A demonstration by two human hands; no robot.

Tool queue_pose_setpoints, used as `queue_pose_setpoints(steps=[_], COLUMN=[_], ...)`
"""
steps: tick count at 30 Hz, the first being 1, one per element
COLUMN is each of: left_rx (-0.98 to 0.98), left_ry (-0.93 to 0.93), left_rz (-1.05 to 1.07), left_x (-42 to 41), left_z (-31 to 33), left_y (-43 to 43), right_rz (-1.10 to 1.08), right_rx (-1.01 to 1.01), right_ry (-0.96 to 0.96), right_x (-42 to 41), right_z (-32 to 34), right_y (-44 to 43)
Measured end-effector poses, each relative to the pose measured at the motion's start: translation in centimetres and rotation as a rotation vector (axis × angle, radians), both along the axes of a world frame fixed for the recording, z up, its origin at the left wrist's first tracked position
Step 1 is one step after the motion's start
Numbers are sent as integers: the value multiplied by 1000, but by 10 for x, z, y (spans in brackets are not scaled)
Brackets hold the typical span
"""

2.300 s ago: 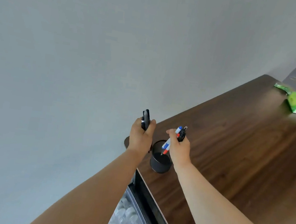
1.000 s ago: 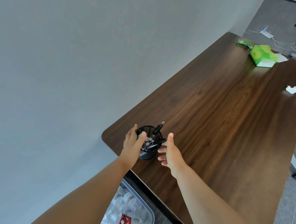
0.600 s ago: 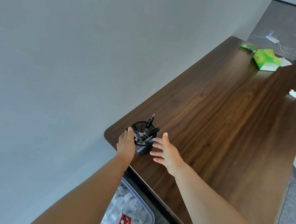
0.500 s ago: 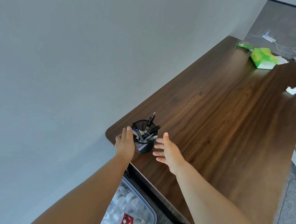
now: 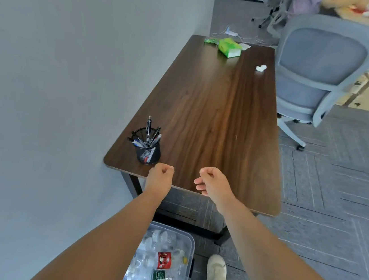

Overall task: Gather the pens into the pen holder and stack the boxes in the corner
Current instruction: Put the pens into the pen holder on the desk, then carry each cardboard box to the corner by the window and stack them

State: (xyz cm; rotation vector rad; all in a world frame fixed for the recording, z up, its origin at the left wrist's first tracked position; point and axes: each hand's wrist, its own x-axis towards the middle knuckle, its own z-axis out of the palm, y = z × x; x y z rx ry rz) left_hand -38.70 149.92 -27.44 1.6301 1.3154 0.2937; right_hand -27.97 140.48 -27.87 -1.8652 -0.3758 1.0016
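Note:
A black mesh pen holder (image 5: 148, 153) stands near the left front corner of the dark wooden table (image 5: 209, 119), by the wall. Several pens (image 5: 149, 135) stick out of it. My left hand (image 5: 159, 178) hovers over the table's front edge just right of the holder, fingers curled shut and holding nothing. My right hand (image 5: 214, 185) is a hand's width further right, fingers loosely curled, also holding nothing. A green box (image 5: 230, 47) lies at the far end of the table with a small green packet (image 5: 211, 40) beside it.
A crumpled white paper (image 5: 261, 68) lies near the table's far right edge. A grey office chair (image 5: 317, 68) stands to the right of the table. Under the front edge sits a clear bin of plastic bottles (image 5: 162, 261). My shoe (image 5: 217, 270) is beside it.
Both hands have let go of the pen holder and drawn back to the table's front edge, fingers curling in. The view has pulled back and swung right, and the chair has come into sight.

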Motion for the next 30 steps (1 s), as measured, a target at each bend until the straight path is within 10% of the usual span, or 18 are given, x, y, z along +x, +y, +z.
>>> queue_pose_setpoints(steps=[30], left_rx=[-36], left_ry=[-319], left_rz=[-1366], left_x=[201], left_z=[69], left_y=[-719], right_rz=[-1235], right_rx=[-46], right_ry=[-279], right_x=[26], right_z=[54], right_y=[-759])
